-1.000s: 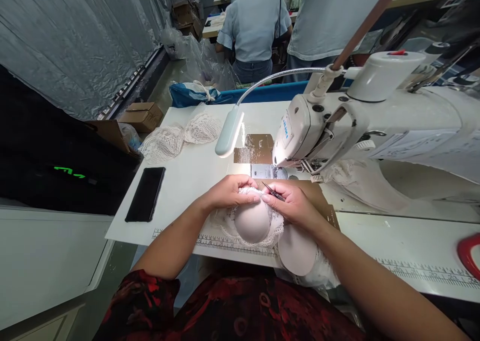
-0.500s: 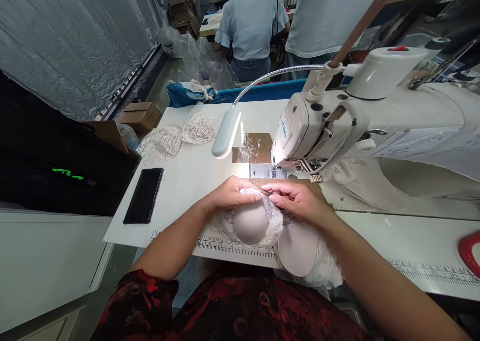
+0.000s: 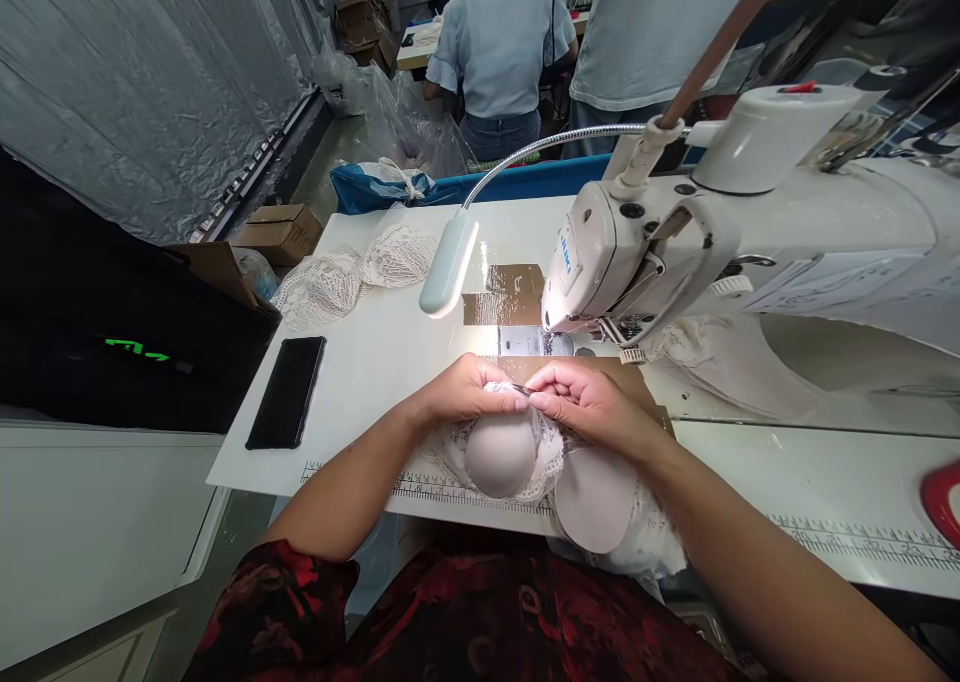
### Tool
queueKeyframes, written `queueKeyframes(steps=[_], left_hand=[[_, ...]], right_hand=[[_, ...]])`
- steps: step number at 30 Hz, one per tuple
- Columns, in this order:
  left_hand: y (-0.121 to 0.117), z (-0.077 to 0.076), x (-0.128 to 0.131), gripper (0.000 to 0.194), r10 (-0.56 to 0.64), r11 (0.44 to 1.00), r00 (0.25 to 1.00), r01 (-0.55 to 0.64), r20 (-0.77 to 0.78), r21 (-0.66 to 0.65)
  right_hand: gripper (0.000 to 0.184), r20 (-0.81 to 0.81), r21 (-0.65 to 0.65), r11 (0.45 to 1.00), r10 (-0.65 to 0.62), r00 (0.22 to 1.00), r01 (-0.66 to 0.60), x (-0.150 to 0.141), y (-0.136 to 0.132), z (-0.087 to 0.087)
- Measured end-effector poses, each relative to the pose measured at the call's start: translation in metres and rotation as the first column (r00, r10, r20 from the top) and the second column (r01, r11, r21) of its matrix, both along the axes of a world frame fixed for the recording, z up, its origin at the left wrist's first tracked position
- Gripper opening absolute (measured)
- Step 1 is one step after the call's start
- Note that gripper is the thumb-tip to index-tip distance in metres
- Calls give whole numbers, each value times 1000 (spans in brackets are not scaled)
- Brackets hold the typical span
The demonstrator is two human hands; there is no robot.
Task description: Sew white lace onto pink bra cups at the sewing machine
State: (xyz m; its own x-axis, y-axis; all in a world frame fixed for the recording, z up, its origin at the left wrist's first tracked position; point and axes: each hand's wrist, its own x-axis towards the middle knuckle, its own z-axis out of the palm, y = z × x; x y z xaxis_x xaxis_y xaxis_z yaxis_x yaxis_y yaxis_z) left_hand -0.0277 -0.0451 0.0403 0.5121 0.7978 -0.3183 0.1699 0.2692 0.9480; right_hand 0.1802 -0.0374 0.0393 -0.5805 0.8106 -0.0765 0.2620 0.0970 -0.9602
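Observation:
A white lace bra with two padded cups (image 3: 501,454) lies at the front edge of the sewing table (image 3: 375,352). My left hand (image 3: 461,389) is closed on the lace at the top of the left cup. My right hand (image 3: 592,402) is closed too, pinching a small dark metal tool (image 3: 523,389), a snip or tweezers, whose tip touches the lace between my two hands. The second cup (image 3: 596,497) hangs over the table's edge under my right wrist. The sewing machine's head (image 3: 600,262) stands just behind my hands.
A gooseneck lamp (image 3: 448,262) shines over the needle plate. Loose lace pieces (image 3: 352,267) lie at the table's far left, and a black phone (image 3: 286,390) lies left of my hands. Cardboard boxes (image 3: 277,230) stand on the floor. Two people in light blue shirts (image 3: 502,42) work behind.
My right hand has curled tighter and drawn the tool's tip left, down onto the lace. The bra and my left hand have barely moved.

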Motion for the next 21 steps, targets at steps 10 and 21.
queueKeyframes(steps=[10, 21], left_hand=[[1, -9, 4, 41, -9, 999, 995, 13, -101, 39], [-27, 21, 0, 28, -33, 811, 675, 449, -737, 375]], right_hand=[[22, 132, 133, 990, -62, 989, 45, -9, 1, 2], [30, 658, 165, 980, -25, 752, -112, 85, -31, -9]])
